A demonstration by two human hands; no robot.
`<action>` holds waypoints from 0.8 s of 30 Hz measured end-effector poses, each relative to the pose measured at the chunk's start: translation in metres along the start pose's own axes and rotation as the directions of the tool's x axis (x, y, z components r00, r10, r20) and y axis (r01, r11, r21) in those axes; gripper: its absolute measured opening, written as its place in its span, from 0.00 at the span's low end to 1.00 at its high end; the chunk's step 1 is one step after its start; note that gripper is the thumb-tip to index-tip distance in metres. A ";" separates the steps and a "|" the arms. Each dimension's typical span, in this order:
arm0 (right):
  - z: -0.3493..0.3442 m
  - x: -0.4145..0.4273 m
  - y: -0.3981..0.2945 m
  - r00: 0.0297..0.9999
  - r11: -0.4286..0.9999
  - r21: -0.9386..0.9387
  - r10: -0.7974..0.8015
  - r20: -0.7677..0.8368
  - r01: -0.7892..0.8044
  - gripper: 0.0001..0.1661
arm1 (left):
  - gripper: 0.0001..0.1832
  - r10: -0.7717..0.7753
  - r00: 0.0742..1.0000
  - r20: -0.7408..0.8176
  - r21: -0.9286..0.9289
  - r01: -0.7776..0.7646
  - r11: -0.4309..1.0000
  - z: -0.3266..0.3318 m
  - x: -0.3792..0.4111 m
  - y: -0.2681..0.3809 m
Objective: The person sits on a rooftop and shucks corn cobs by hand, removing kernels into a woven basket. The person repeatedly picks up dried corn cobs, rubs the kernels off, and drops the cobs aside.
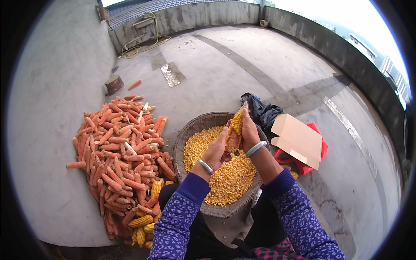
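Observation:
Both my hands grip one ear of dried corn [236, 125] above a round woven basket [184, 133]. Its lower part is stripped to the reddish cob, while yellow kernels still cover the tip end. My left hand [215, 146] holds the ear from the left, near the bared part. On the right side my right hand [251, 130] wraps the kernel-covered part, its thumb up by the pointed tip. Loose yellow kernels [232, 182] fill much of the basket, which sits at my knees. Some fingers are hidden behind the ear.
A large heap of bare cobs [120, 156] lies left of the basket, with several unshelled ears [141, 221] at its near edge. To the right are a black plastic bag [261, 110], flattened cardboard [299, 139] and a red bag [322, 148]. A wood stump [114, 84] stands by the wall.

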State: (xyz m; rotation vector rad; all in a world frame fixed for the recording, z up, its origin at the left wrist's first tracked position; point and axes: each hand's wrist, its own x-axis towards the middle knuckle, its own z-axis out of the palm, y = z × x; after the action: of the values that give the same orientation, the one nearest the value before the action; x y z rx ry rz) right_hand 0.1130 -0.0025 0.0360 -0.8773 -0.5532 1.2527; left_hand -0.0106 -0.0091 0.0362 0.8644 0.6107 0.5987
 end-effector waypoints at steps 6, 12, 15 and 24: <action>0.002 -0.001 0.013 0.997 0.992 -0.100 -0.072 0.014 0.073 0.21 | 0.16 0.295 0.952 -0.082 0.275 -0.263 0.925 0.005 0.010 -0.017; 0.002 0.001 0.004 0.987 0.986 0.050 0.157 0.044 -0.159 0.23 | 0.14 0.279 0.957 -0.073 0.147 -0.267 0.953 -0.002 0.013 -0.022; 0.001 0.001 0.005 0.987 0.985 0.074 0.152 0.042 -0.155 0.22 | 0.15 0.234 0.971 -0.055 0.124 -0.226 0.966 -0.006 0.011 -0.022; 0.004 -0.001 0.005 0.999 0.999 -0.049 0.026 0.024 -0.025 0.20 | 0.17 0.219 0.975 -0.037 0.254 -0.203 0.946 0.005 0.003 -0.009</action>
State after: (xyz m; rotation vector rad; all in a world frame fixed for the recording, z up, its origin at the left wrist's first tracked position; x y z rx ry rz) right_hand 0.1062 -0.0023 0.0342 -0.9128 -0.5955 1.2787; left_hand -0.0031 -0.0143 0.0300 1.1604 0.6661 0.7572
